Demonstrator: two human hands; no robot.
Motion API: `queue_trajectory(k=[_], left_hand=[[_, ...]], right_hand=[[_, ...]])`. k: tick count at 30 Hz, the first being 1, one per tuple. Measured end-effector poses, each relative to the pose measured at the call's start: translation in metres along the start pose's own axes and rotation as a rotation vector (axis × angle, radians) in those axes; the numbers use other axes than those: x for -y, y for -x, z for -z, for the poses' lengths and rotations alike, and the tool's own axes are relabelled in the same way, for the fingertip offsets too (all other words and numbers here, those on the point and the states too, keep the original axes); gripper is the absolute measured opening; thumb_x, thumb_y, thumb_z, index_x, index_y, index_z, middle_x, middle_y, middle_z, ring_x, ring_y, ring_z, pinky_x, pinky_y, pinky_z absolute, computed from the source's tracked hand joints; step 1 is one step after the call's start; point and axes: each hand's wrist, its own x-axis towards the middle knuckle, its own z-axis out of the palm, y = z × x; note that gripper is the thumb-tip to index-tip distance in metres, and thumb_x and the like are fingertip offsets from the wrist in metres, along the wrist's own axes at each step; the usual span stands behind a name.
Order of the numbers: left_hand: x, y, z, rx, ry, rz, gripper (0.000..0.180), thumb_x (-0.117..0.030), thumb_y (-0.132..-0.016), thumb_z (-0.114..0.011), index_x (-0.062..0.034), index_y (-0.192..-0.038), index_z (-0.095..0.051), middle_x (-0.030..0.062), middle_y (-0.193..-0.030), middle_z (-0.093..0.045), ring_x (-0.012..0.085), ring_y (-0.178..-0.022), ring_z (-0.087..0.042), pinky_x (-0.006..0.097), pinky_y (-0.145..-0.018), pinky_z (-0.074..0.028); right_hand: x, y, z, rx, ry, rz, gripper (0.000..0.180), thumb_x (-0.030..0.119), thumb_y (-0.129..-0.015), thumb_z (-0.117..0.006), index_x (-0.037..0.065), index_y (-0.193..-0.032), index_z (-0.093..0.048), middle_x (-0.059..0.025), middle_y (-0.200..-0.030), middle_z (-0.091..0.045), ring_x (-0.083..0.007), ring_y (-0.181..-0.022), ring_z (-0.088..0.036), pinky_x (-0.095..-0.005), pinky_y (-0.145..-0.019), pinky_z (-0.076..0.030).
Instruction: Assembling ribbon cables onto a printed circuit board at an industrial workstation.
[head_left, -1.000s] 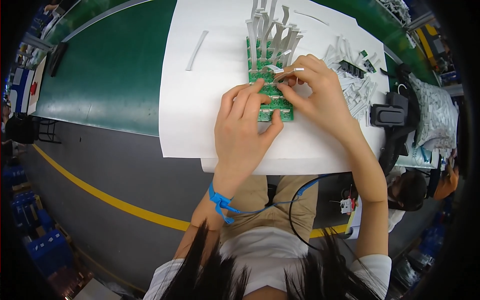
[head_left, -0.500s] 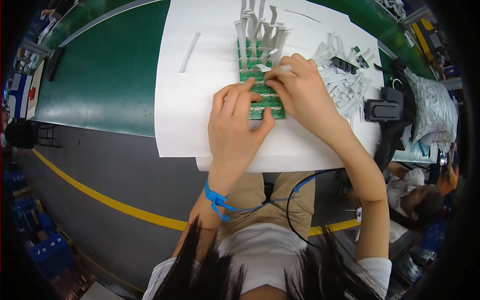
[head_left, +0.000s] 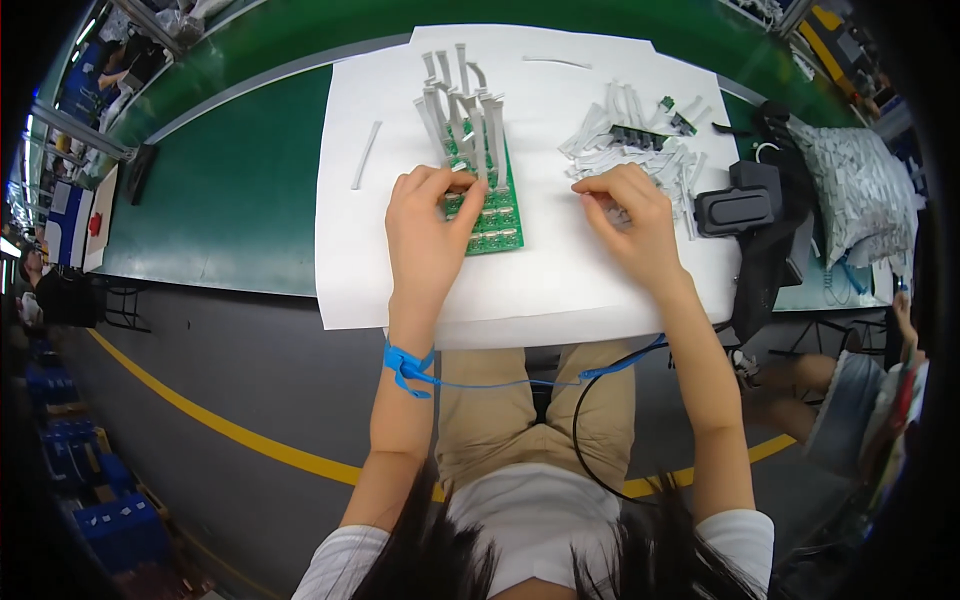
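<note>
A green circuit board panel (head_left: pixel 508 222) lies on white paper, with several flat white ribbon cables (head_left: pixel 497 140) standing up from its far part. Rows of pale connectors show on its near part. My left hand (head_left: pixel 425 225) reaches over the board's left side, thumb and forefinger closed together at the foot of a ribbon cable; the exact contact is partly hidden. Off to the right of the board, my right hand (head_left: pixel 640 230) hovers above the paper beside a heap of loose ribbon cables (head_left: pixel 590 150). Its fingers are curled, thumb and forefinger slightly apart, with nothing visible between them.
Single ribbon cables lie on the paper at left (head_left: pixel 367 155) and far middle (head_left: pixel 557 62). Small dark connector strips (head_left: pixel 638 138) rest on the heap. A black device (head_left: pixel 738 210) and a silvery bag (head_left: pixel 860 190) stand at right. A blue wrist strap (head_left: pixel 408 368) trails a cord.
My right hand has left the board and moved right toward the loose cables. My left hand has drawn its fingertips together near a cable's foot. The view has shifted, and the board looks slightly turned.
</note>
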Motion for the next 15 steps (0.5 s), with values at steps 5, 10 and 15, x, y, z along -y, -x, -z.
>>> queue_trajectory(k=[5, 10, 15], left_hand=[[0.0078, 0.0010, -0.0056, -0.018, 0.062, -0.023, 0.008, -0.010, -0.083, -0.076, -0.0041, -0.087, -0.074, 0.0068, -0.086, -0.065, 0.0224, -0.083, -0.058, 0.034, -0.072, -0.048], [0.0092, 0.0020, -0.0057, -0.015, 0.092, -0.034, 0.009, -0.007, -0.083, -0.075, -0.0021, -0.089, -0.071, 0.0033, -0.081, -0.057, 0.0151, -0.073, -0.047, 0.028, -0.068, -0.042], [0.0060, 0.0001, -0.0027, 0.032, 0.058, 0.002, 0.009, -0.007, -0.084, -0.074, -0.0034, -0.092, -0.073, 0.0042, -0.084, -0.058, 0.0176, -0.077, -0.049, 0.030, -0.069, -0.044]], right_hand=[[-0.0008, -0.0004, 0.0064, -0.202, -0.036, -0.030, 0.011, -0.003, -0.082, -0.068, 0.002, -0.092, -0.071, -0.0075, -0.081, -0.065, -0.0195, -0.076, -0.062, -0.0301, -0.069, -0.049], [-0.0023, 0.0010, 0.0062, -0.217, -0.062, -0.041, 0.012, -0.002, -0.082, -0.068, 0.004, -0.091, -0.071, -0.0071, -0.082, -0.065, -0.0191, -0.077, -0.062, -0.0311, -0.068, -0.049], [-0.0042, -0.0003, 0.0006, -0.162, -0.048, 0.004, 0.009, 0.000, -0.082, -0.068, 0.005, -0.090, -0.070, -0.0053, -0.082, -0.064, -0.0213, -0.081, -0.061, -0.0332, -0.074, -0.047]])
